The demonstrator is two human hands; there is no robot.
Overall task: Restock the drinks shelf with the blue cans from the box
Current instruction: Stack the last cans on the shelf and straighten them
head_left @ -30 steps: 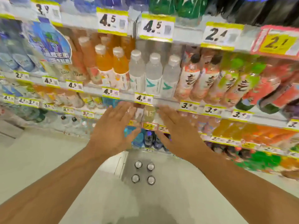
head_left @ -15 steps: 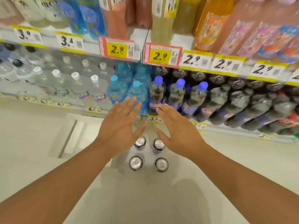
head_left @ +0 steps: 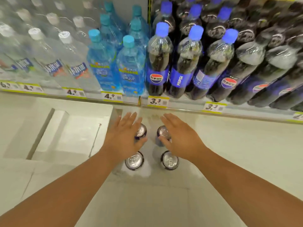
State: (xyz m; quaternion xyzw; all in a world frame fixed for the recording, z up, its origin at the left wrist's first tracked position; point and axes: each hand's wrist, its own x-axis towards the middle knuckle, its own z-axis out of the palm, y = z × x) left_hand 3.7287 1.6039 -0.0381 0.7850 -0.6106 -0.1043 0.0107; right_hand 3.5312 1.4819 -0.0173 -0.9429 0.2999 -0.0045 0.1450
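Reaching down at frame centre: left hand (head_left: 122, 138) spread wide over far-left can (head_left: 141, 131), right hand (head_left: 180, 136) spread wide over far-right can (head_left: 162, 133), fingers flat, nothing gripped. Near-left can (head_left: 134, 160) and near-right can (head_left: 169, 160) upright on pale floor (head_left: 237, 145) just below the hands, uncovered. Cola bottles (head_left: 158, 63) and price tags (head_left: 156, 101) along shelf edge, upper frame.
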